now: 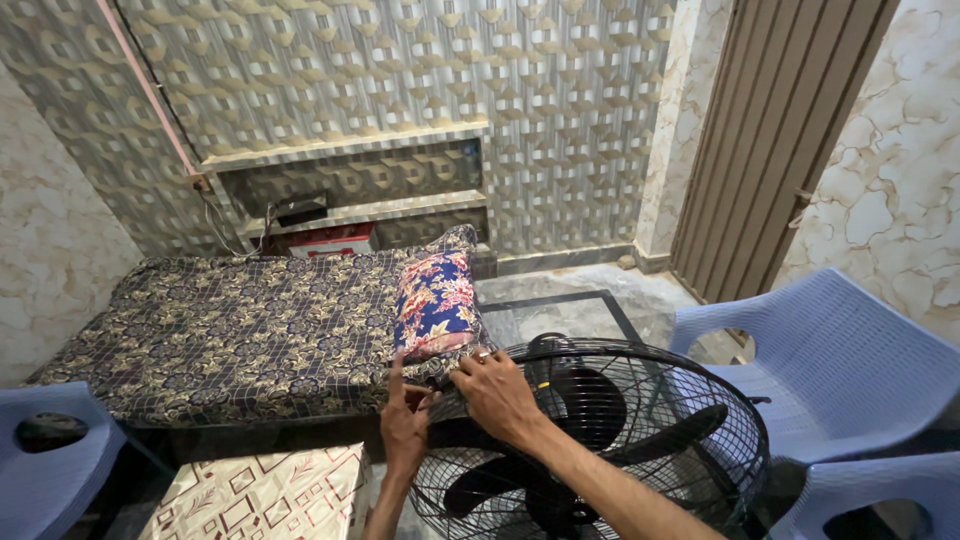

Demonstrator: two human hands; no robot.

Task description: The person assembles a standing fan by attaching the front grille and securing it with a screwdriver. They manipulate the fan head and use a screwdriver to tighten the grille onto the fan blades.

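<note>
Fan (600,440), a black one with a round wire guard, sits low in the middle of the view, and everything else is placed from it. Far to its left is the corner of a pale blue plastic chair (45,465). Nearer on its left, just below the bed, lies a cream cushion (265,495) with a pattern of brown squares. Up and to the left of the fan stretches the bed (230,330), spread with a dark flowered cover, and a bright blue and red flowered pillow (435,305) stands on edge at the bed's end, right above the fan's rim. The left hand (405,425) is at the guard's upper left rim, forefinger raised and the other fingers curled (whether it pinches anything I cannot tell). The right hand (497,395) lies just beside it on the top of the guard, fingers bent down over the wires and gripping the rim. To the right of the fan stand two more pale blue plastic chairs (830,370), and behind them a brown ribbed door (775,140).
</note>
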